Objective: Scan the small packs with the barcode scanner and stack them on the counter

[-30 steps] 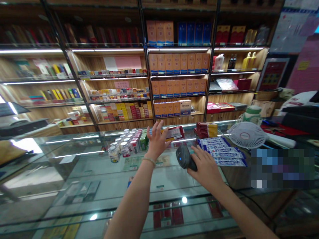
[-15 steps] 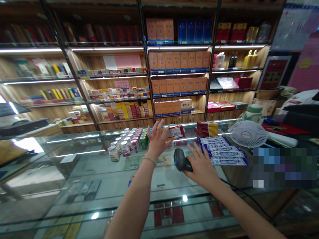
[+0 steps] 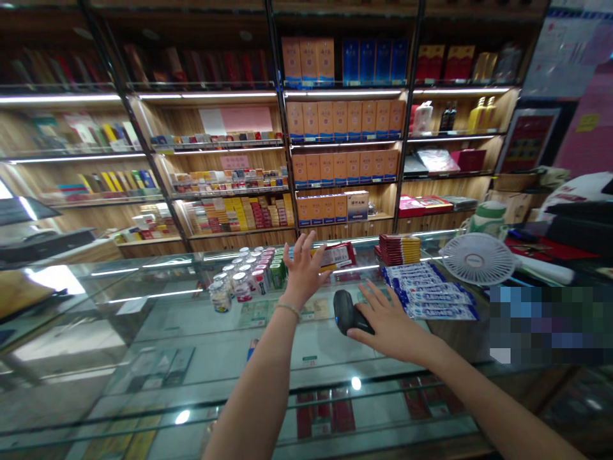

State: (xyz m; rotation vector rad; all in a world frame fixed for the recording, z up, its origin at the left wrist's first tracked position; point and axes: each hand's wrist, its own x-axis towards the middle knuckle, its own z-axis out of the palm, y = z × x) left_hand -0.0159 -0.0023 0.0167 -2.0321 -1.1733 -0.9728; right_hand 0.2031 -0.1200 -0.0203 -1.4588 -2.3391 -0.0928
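Observation:
My left hand [image 3: 304, 271] is raised over the glass counter with its fingers spread. Just beyond its forefinger and thumb is a red and yellow packet [image 3: 338, 255] with a barcode label; whether they touch is unclear. A black handheld barcode scanner [image 3: 345, 313] with a small blue light points left. Around its handle, my right hand [image 3: 395, 326] has its fingers stretched out, the thumb on the near side. Left of my left hand stand rows of drink cans [image 3: 243, 285]. Blue and white packets [image 3: 431, 291] lie overlapped beyond my right hand.
The glass-topped display counter [image 3: 191, 338] holds goods beneath. A stack of red and yellow packets [image 3: 400, 249] stands at its far side. To the right are a white fan [image 3: 477, 259] and a green-lidded jug [image 3: 486, 217]. Lit shelves [image 3: 345, 144] with boxes line the wall.
My right hand has shifted slightly right and down, showing more of the scanner's handle, and the scanner has turned a little. My left hand and the packet have hardly moved.

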